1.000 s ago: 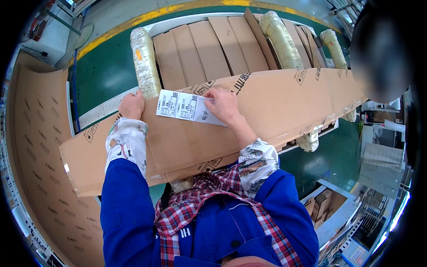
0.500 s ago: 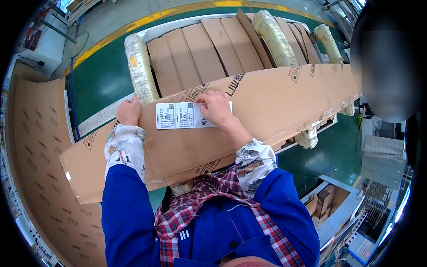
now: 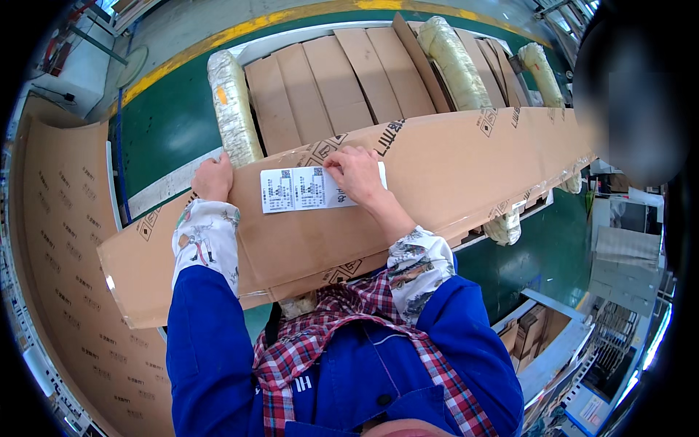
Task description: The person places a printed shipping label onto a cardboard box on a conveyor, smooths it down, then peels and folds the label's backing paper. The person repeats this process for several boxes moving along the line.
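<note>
A long tapered cardboard package (image 3: 444, 175) lies across in front of me. My left hand (image 3: 213, 177) has its fingers curled over the package's far edge on the left. My right hand (image 3: 358, 173) pinches a white printed label sheet (image 3: 291, 193) at its right part, fingertips bent onto it, covering some of it. The sheet lies near the middle of the package, a little right of my left hand.
Cardboard strips (image 3: 313, 87) lie on a pallet beyond, between film-wrapped padded bars (image 3: 233, 109), (image 3: 451, 62). A large printed cardboard sheet (image 3: 65, 240) curves along the left. A bin (image 3: 553, 328) holding cardboard pieces and grey equipment (image 3: 622, 247) stand at right.
The label sheet has turned from slanted to nearly level along the package, its right end rising, with my right hand on it. My left hand stays at the edge.
</note>
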The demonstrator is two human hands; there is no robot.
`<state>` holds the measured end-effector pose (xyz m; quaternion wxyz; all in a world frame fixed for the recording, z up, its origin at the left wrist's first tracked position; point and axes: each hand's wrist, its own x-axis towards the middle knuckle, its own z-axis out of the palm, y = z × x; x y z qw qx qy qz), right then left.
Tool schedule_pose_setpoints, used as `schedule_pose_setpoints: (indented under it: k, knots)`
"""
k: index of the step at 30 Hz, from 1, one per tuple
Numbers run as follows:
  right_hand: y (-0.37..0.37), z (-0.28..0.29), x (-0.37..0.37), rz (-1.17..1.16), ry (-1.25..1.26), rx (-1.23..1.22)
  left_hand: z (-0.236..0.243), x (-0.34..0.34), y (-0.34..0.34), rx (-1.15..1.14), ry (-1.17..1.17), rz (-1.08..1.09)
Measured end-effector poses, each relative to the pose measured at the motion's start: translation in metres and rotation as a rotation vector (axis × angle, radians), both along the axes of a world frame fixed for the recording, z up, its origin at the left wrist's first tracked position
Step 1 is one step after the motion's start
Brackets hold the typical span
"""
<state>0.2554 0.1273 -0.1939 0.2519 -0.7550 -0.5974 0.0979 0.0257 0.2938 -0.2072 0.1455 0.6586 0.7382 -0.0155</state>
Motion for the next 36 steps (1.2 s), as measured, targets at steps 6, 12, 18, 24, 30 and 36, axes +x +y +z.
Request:
schedule_pose_setpoints:
  k: [6,12,18,24,30,36]
  knots:
    - [-0.002,0.004,0.002,0.074,-0.022,-0.128,0.003,-0.001,-0.002,0.013,-0.006,0.003]
    - [-0.002,0.009,0.006,0.108,-0.007,-0.178,0.000,-0.001,0.001,0.001,0.010,-0.013]
    - [-0.003,0.011,0.007,0.139,-0.040,-0.188,0.001,0.000,0.001,-0.016,0.024,-0.006]
    - [-0.003,0.009,0.006,0.148,-0.073,-0.155,0.003,0.001,-0.001,-0.024,0.030,-0.008]
    - [0.000,0.001,-0.002,0.155,-0.092,-0.063,0.001,-0.008,0.003,-0.036,0.027,0.001]
    - [0.004,-0.046,0.007,0.129,-0.187,0.072,0.013,0.003,0.000,-0.041,0.020,-0.073]
